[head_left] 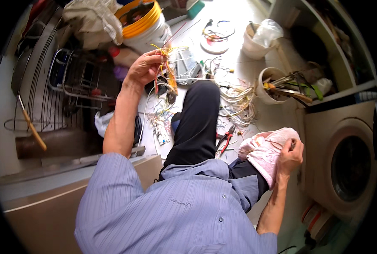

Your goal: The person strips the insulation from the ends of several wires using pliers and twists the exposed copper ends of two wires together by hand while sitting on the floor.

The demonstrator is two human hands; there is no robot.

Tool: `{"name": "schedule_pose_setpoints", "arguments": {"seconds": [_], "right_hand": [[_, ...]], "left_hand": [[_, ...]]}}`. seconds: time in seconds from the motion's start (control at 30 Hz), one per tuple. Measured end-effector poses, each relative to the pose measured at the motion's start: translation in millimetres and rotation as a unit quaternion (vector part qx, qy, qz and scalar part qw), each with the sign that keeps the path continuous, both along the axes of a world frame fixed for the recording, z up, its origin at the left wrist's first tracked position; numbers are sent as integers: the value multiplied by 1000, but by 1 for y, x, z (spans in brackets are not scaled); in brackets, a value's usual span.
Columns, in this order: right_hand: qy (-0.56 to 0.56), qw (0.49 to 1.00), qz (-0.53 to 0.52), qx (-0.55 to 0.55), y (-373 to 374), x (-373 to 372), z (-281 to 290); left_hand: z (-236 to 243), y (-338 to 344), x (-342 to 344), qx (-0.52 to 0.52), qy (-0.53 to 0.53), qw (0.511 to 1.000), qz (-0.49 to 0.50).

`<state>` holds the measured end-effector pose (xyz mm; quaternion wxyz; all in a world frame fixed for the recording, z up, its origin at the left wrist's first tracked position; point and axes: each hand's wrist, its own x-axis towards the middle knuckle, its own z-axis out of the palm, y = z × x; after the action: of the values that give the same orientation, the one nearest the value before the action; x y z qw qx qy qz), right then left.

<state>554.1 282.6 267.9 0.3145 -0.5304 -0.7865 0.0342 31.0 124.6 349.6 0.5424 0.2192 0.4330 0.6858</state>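
Note:
Raised at upper left, my left hand (144, 67) grips a tangle of thin yellow and red wires (167, 54), some ends sticking upward. My right hand (291, 155) is closed on a pink cloth (263, 156) draped over my right thigh. Between my legs lie red-and-black pliers (225, 141) on the floor. Beyond them spreads a heap of pale cables (239, 101), with small loose bits around it. A grey object (188, 63) lies behind the wires in my left hand, partly hidden.
A yellow-rimmed bucket (137, 31) and wire racks (61, 110) stand left. Right are a tool bucket (266, 86), a bucket with a plastic bag (256, 46), shelving (341, 86) and a front-loading washer (324, 161). A white coil with cable (215, 42) lies ahead.

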Motion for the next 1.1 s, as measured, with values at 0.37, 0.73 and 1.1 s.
{"name": "schedule_pose_setpoints", "arguments": {"seconds": [0.37, 0.73, 1.1], "right_hand": [[15, 1000, -10, -17, -6, 4, 6], [-65, 994, 46, -74, 26, -21, 70], [42, 986, 73, -145, 154, -138, 58]], "left_hand": [[-202, -156, -39, -519, 470, 709, -85], [-85, 78, -72, -325, 670, 666, -55], [-316, 195, 144, -205, 626, 674, -335]]}}
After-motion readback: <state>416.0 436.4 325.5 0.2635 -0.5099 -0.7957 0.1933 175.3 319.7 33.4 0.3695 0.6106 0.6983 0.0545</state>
